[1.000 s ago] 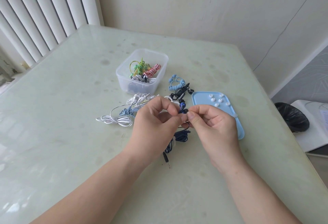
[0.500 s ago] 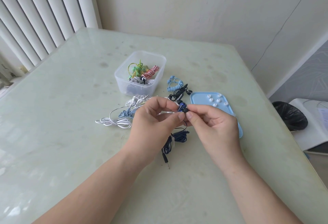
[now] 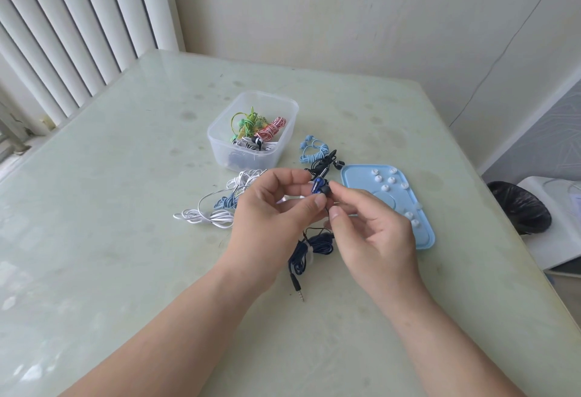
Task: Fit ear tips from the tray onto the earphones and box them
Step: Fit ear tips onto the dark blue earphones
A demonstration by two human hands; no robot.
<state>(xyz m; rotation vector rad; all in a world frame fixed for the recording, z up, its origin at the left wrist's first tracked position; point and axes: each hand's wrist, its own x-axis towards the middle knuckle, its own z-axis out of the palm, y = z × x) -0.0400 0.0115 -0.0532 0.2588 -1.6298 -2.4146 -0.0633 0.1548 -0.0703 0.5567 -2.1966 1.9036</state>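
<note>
The table (image 3: 125, 239) is pale green; the tray (image 3: 421, 236) light blue with white ear tips (image 3: 391, 180); one earphone (image 3: 318, 185) dark blue.

Right hand (image 3: 375, 233) eases off, thumb and forefinger parting; blue earbud (image 3: 320, 187) now shows, pinched by left hand (image 3: 270, 211)

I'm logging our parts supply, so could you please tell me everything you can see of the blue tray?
The tray is light blue and plastic-looking, a rounded rectangle with a low raised rim and a round mark moulded in its floor. It lies flat on the table, right of the box. Small white ear tips lie scattered in it. The right hand hides part of its near left side.
</note>
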